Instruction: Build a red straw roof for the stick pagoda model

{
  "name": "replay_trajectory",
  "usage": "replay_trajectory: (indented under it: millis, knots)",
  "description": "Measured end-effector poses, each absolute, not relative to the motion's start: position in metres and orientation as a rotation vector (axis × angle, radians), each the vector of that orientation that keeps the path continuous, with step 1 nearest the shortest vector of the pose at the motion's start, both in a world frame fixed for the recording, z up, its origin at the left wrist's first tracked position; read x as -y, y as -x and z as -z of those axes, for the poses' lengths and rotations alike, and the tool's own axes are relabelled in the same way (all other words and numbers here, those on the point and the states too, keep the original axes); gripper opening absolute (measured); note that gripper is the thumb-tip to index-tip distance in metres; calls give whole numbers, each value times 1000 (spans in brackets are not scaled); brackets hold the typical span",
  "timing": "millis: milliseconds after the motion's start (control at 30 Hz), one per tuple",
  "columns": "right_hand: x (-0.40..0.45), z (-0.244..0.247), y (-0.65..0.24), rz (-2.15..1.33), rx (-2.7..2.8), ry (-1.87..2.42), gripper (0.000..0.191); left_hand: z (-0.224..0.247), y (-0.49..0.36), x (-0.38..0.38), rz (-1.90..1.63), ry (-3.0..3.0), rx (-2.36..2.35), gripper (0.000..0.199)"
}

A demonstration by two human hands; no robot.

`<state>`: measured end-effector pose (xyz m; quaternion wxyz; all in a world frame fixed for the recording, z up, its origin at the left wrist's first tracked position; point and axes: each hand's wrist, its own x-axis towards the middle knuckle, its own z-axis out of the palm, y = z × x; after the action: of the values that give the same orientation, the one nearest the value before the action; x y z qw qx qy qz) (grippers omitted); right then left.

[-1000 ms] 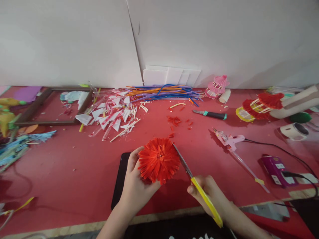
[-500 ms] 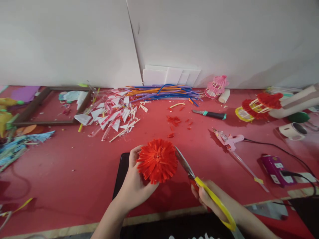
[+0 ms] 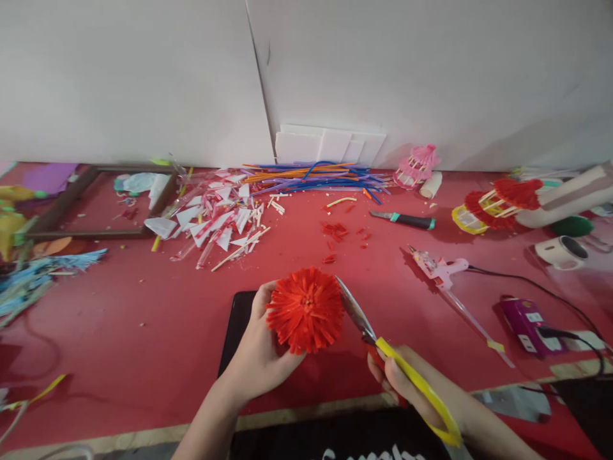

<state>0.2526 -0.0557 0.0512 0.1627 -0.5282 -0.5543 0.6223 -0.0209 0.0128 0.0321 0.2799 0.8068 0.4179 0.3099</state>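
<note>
Landmark: glue gun (image 3: pixel 438 267), one, pink.

Tabletop (image 3: pixel 143 358): red. Near edge, a pale strip, runs on the wearer's side of the glue gun and passes under both forearms; far edge lies beyond the glue gun, against the white wall (image 3: pixel 143 76). Red surface shows between the scissors and the glue gun.

Pompom (image 3: pixel 306 310): one, red, left of the glue gun and nearer the wearer. Round, with no evident long axis; centre faces up toward the wearer, strips radiating.

Scissors (image 3: pixel 368 333): one pair, nearer the wearer than the glue gun and to its left. Long axis diagonal; blades point away and left, tips just beside the pompom, contact uncertain; handles toward the wearer.

Hands: two. Left hand (image 3: pixel 261 354) grips the pompom between thumb and fingers, fingertips partly hidden. Right hand (image 3: pixel 406 386) is curled around the scissor handles, thumb at the yellow one.

Knife (image 3: pixel 409 220): one, beyond the glue gun, slightly left.

Lanterns: two; pink lantern (image 3: pixel 416 166) beyond the glue gun, red-yellow lantern (image 3: pixel 498 203) beyond and right.

Mug (image 3: pixel 562 252): one, right of the glue gun.

Red snippets (image 3: pixel 334 231): several, left of the glue gun, too small to count.
</note>
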Motion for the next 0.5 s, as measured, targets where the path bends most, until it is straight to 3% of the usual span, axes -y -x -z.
replay_trajectory:
  millis: [500]
  knots:
    - [48,-61,-249,-1699,1751,1577,68,-34,23,-14,-767,-2174,-1119,9]
